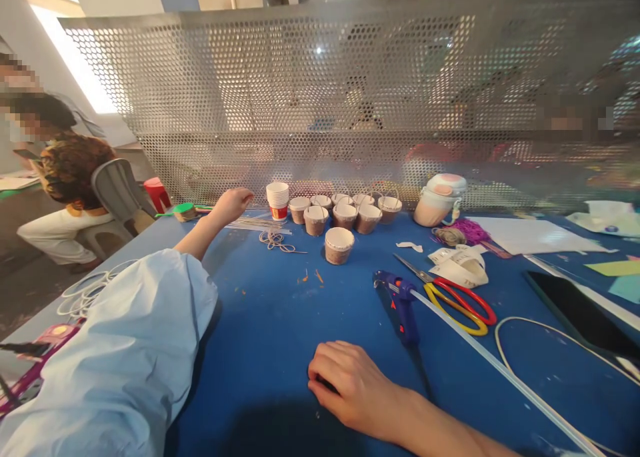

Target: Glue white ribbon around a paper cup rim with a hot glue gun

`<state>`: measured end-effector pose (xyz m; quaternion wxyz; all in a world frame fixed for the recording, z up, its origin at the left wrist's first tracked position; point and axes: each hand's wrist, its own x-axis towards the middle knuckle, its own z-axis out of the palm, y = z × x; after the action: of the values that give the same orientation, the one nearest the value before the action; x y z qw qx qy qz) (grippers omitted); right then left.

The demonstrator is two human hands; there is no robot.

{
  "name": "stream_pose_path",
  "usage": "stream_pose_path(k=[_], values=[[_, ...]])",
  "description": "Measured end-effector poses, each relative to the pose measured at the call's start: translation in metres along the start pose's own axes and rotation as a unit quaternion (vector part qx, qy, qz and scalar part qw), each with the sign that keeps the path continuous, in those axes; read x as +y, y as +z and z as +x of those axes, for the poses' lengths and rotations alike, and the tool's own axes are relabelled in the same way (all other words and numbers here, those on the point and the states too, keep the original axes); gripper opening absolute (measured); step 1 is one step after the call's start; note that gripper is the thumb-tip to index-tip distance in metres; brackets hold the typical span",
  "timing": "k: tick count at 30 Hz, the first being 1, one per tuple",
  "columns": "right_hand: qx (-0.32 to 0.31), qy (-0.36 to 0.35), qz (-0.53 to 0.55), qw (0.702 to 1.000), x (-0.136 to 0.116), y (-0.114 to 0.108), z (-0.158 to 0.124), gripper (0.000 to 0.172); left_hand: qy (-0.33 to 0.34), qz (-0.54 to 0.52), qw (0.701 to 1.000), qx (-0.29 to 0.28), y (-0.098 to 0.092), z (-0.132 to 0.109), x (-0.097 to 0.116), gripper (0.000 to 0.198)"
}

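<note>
My left hand (233, 204) reaches far forward over the table, left of a stack of white paper cups (277, 197). Its fingers are bent together, and I cannot see whether something is between them. Below it lie thin pale strips (260, 224) and a loose bundle of cord (276, 242). My right hand (346, 385) rests on the near part of the table, fingers curled in, with nothing visible in them. A single cup wrapped in brown cord (339, 247) stands upright ahead of it. Behind are several similar wrapped cups (345, 216), some with handles.
Right of centre lie a blue glue gun (400, 304) with a long glue stick, scissors (457, 304), white ribbon (459, 265) and a phone (580, 310). A jar-like bottle (440, 200) stands by the perforated metal screen (320, 97). Seated people (70, 164) are at left.
</note>
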<state>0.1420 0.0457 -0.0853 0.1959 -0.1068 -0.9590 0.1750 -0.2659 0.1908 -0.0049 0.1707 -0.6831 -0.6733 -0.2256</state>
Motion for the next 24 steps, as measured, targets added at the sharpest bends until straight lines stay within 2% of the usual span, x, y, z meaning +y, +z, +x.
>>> stream_pose_path(k=[4, 7, 10, 12, 14, 18, 21, 24], values=[[0.001, -0.002, -0.001, 1.000, 0.001, -0.001, 0.000, 0.009, -0.006, 0.014, 0.999, 0.033, -0.012, -0.001, 0.008, 0.024], [0.001, -0.004, -0.011, 1.000, 0.002, 0.001, 0.000, 0.008, -0.023, 0.021, 0.997, 0.075, -0.028, -0.004, 0.024, 0.023], [-0.005, -0.008, -0.027, 1.000, 0.000, 0.001, 0.001, 0.008, -0.023, 0.011, 0.993, 0.115, -0.048, -0.018, 0.059, 0.020], [-0.020, -0.010, -0.038, 0.999, -0.003, -0.004, 0.001, 0.008, 0.010, 0.002, 0.991, 0.136, -0.059, -0.037, 0.090, 0.015], [-0.046, -0.006, -0.046, 0.998, -0.009, -0.015, -0.002, 0.006, 0.072, -0.013, 0.989, 0.130, -0.069, -0.065, 0.123, 0.015], [-0.092, 0.035, -0.064, 0.993, -0.025, -0.045, -0.019, 0.010, 0.286, -0.067, 0.952, 0.082, -0.081, -0.138, 0.178, 0.017], [-0.054, 0.102, -0.108, 0.988, -0.029, -0.063, -0.045, 0.016, 0.384, -0.123, 0.915, 0.027, -0.081, -0.184, 0.205, 0.024], [0.034, 0.211, -0.166, 0.963, -0.019, -0.073, -0.073, 0.023, 0.419, -0.166, 0.893, -0.005, -0.076, -0.210, 0.221, 0.024]])
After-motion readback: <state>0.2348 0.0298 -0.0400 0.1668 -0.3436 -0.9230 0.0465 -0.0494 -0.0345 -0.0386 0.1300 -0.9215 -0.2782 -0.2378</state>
